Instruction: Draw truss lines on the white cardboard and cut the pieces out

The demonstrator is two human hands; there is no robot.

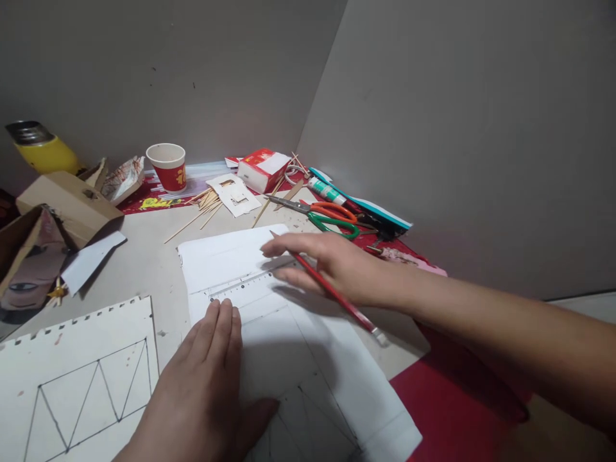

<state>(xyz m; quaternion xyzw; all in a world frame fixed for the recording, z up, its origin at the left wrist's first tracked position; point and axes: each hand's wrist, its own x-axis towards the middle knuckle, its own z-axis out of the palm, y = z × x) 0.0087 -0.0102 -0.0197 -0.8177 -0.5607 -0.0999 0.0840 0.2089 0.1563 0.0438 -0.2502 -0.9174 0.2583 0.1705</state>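
Observation:
A white paper sheet [269,350] with thin pencil lines and triangle shapes lies under both hands. Across its upper part rests a clear ruler [243,283] with black markings. My left hand [202,378] presses flat on the sheet, fingers stretched out and fingertips at the ruler's left end. A red pencil [339,298] with a white eraser end is held in my right hand [341,266], its point up and to the left. The index finger and thumb of that hand are apart near the ruler's right end; its other fingers are hidden.
A perforated sheet [91,378] with a zigzag truss drawing lies at left. Scissors [332,215], a glue tube [327,190], wooden sticks [206,204], a paper cup [167,168] and a red-white box [264,170] stand behind. Cardboard pieces [70,202] and a yellow bottle [45,151] sit at far left.

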